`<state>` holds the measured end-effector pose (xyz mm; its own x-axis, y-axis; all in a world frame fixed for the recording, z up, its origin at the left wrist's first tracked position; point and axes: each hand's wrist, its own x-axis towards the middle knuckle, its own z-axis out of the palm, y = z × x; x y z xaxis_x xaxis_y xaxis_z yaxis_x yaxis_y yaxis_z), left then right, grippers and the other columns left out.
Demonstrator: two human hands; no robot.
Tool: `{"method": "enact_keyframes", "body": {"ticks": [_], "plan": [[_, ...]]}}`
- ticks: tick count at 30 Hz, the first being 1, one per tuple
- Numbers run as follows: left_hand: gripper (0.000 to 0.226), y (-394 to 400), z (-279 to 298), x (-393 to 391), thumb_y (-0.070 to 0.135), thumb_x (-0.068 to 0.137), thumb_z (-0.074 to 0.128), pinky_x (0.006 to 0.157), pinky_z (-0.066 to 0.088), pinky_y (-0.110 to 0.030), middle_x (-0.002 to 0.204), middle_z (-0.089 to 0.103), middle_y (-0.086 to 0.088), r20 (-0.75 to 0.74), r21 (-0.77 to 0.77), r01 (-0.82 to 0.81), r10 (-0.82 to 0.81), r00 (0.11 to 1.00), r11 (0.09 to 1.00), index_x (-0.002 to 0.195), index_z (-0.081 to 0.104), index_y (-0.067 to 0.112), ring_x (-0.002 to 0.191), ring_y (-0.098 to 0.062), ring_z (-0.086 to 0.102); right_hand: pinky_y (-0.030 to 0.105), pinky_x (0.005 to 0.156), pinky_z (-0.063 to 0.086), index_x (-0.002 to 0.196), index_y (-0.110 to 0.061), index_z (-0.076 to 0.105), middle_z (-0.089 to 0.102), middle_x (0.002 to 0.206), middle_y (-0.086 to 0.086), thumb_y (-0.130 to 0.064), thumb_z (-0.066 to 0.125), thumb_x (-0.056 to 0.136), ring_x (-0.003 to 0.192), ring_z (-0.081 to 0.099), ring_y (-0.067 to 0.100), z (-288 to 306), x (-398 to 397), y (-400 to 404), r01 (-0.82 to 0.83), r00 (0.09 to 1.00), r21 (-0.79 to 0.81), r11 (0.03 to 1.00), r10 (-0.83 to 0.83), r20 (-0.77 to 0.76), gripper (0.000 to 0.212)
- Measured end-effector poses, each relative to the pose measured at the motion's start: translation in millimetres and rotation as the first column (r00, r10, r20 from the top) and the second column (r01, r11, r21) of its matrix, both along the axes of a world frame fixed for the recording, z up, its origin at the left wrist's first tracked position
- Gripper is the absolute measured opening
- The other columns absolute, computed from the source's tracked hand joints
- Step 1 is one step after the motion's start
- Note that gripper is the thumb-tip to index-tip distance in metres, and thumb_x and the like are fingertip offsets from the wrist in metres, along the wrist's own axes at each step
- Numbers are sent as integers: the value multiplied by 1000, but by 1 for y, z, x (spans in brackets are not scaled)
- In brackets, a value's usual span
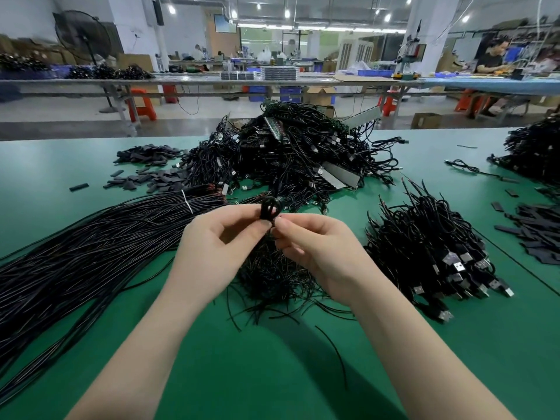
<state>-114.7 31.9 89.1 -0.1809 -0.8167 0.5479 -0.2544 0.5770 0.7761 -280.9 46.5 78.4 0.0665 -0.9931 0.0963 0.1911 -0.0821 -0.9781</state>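
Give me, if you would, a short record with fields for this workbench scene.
surface: green table
left hand: pinches black cable loop
right hand: pinches the loop's lower end
below hands: pile of short black wires
left side: long cable bundle, tied with a white tie
right side: USB cable pile
behind: large cable tangle

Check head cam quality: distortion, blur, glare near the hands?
Head view: wide-angle bending bows the far bench; left hand, right hand and the looped black cable they pinch are sharp; ceiling lamps flare; soft shadow on the green table.
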Motion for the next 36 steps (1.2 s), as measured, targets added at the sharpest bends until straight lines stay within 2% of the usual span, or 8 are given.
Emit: {"method": "enact_keyframes", "body": {"ticks": [4, 7, 12, 19, 24, 26, 31, 36], "plan": [[25, 1, -3, -5, 13, 87, 70, 69, 49, -8, 84, 75, 16, -105, 141, 61, -46, 993, 988, 79, 76, 36, 77, 1, 70, 22, 70, 51, 81, -15, 74, 70, 76, -2, -5, 73, 83, 72, 63, 11, -3, -2, -1, 160, 944, -376, 913, -253, -212, 10], [21, 1, -8, -12, 21, 90, 66, 57, 52, -17, 73, 74, 1, -351, 456, 196, -27, 936, 868, 76, 79, 31, 66, -7, 69, 22, 74, 50, 83, -8, 74, 72, 82, -3, -2, 72, 82, 78, 63, 11, -11, 2, -3, 85, 564, -823, 562, -708, -426, 7], [30, 8, -18, -26, 12, 94, 62, 75, 48, -8, 88, 72, 26, -173, 105, -123, 140, 975, 987, 95, 69, 41, 89, 6, 67, 34, 85, 55, 108, -24, 74, 74, 93, -9, -27, 58, 96, 87, 67, 8, -15, 28, 3, 319, 832, -362, 876, -442, -335, 20], [45, 21, -36, -49, 16, 98, 55, 96, 39, -5, 142, 34, 25, -47, 157, 61, -54, 997, 986, 139, 48, 32, 124, 17, 40, 30, 71, 57, 97, -26, 62, 67, 90, -1, -25, 44, 103, 80, 66, 12, 0, 10, 9, 437, 882, -118, 892, -451, -137, 19], [45, -1, -59, -30, 18, 95, 55, 102, 38, -19, 138, 36, 21, 44, 124, -194, 190, 981, 973, 136, 51, 34, 125, 4, 40, 12, 70, 41, 115, -15, 61, 65, 112, 12, -22, 50, 100, 87, 58, 23, 29, -104, -3, 620, 216, -539, 571, -784, -582, 20], [41, -13, -72, -18, 16, 94, 54, 91, 35, -10, 142, 37, 11, 97, 152, -296, 284, 954, 943, 132, 54, 32, 117, 7, 41, 28, 73, 38, 133, -15, 53, 65, 118, 15, -23, 52, 99, 101, 59, 33, 32, -149, -7, 678, 20, -529, 511, -731, -682, 35], [39, -27, -107, 6, 14, 95, 51, 87, 41, -22, 138, 42, 5, 238, 141, -411, 372, 897, 901, 131, 54, 27, 109, 6, 47, 48, 104, 31, 144, -21, 41, 50, 141, 18, -50, 32, 101, 128, 44, 39, 23, -181, -18, 719, -37, -222, 658, -284, -958, 53], [35, -34, -118, 7, 14, 95, 50, 73, 38, -20, 126, 49, 10, 260, 213, -372, 314, 913, 904, 124, 57, 32, 103, -2, 50, 48, 102, 34, 129, -17, 58, 57, 132, 12, -41, 47, 97, 123, 50, 32, 9, -118, -15, 400, -237, -707, 583, -680, -694, 41]]}}
